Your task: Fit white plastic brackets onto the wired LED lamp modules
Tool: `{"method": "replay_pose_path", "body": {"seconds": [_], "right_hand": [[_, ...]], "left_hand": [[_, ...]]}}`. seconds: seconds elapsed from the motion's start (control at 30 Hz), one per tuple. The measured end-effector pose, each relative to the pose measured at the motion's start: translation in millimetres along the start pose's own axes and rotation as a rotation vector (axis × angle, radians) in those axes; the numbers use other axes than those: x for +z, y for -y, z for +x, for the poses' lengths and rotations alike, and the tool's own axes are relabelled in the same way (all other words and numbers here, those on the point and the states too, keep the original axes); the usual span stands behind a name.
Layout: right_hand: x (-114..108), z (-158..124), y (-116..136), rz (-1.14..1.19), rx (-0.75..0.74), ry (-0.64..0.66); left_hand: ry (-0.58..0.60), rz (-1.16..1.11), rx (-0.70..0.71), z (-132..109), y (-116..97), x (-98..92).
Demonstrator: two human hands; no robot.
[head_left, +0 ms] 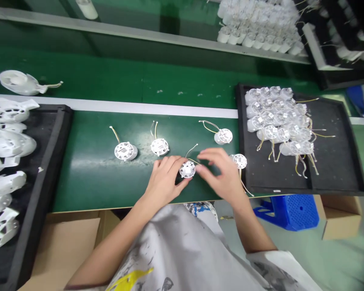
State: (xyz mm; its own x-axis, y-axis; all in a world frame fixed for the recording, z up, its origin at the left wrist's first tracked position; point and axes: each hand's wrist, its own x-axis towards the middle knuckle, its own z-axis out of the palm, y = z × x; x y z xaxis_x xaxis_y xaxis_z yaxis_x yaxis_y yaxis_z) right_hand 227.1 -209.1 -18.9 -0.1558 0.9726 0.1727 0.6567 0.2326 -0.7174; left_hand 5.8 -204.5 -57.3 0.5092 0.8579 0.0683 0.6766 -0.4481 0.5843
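Observation:
My left hand (166, 180) is closed around a small white cylindrical part (187, 169) with a spoked round face, near the front edge of the green bench. Two thin leads, one white and one yellow, rise from that part. My right hand (221, 171) is just to its right, thumb and index finger apart on either side of the yellow lead's end; whether they touch it I cannot make out. Similar wired parts stand around: one (125, 151) at left, another (159, 147) behind my left hand, one (223, 136) behind my right hand, and one (239, 161) beside my right wrist.
A black tray (336, 161) at right holds rows of similar wired parts. At left, another black tray (48, 161) carries larger white housings (9, 145); one more housing (21, 83) lies beyond it. A shelf (139, 34) runs along the back. Below right stands a blue stool (300, 212).

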Motion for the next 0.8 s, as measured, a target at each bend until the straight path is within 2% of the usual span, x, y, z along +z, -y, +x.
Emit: {"method": "replay_pose_path", "body": {"seconds": [0.07,0.17,0.3,0.37,0.43,0.5,0.6,0.67,0.7,0.73,0.8], "right_hand": [[17.2,-13.8,3.4,0.094,-0.008,0.085],[35.1,-26.0,1.7,0.157,0.028,0.06],[41.3,-26.5,-7.9,0.163,0.057,0.046],[44.4,-24.1,-12.0,0.133,0.051,0.01],[49.3,-23.8,-12.0,0.106,0.04,-0.055],[55.2,-27.0,-8.9,0.076,0.024,-0.143],[62.4,-35.3,-6.4,0.027,-0.012,-0.186],[62.5,-38.8,-9.4,-0.01,-0.025,-0.155],[60.2,-38.9,-11.9,-0.032,-0.019,-0.146],[56.4,-37.8,-14.4,-0.058,-0.008,-0.144],[44.9,-32.4,-16.1,-0.128,0.012,-0.163]], "left_hand": [[0.0,-0.009,-0.008,1.0,3.4,-1.8],[0.02,-0.02,-0.023,-0.7,1.1,-4.8],[0.03,-0.004,-0.028,-5.0,-9.2,-8.9],[0.006,0.031,-0.013,-10.9,-8.7,-17.3],[-0.085,0.086,-0.04,-27.6,-2.1,-38.1],[-0.238,0.184,-0.175,-60.7,11.8,-72.2],[-0.426,0.405,-0.512,-139.2,45.9,-132.8],[-0.381,0.544,-0.697,-198.3,70.5,-163.7],[-0.298,0.573,-0.758,-224.8,80.8,-173.3],[-0.221,0.566,-0.783,-247.1,88.8,-178.6],[-0.21,0.546,-0.795,-274.1,95.1,-177.5]]}}
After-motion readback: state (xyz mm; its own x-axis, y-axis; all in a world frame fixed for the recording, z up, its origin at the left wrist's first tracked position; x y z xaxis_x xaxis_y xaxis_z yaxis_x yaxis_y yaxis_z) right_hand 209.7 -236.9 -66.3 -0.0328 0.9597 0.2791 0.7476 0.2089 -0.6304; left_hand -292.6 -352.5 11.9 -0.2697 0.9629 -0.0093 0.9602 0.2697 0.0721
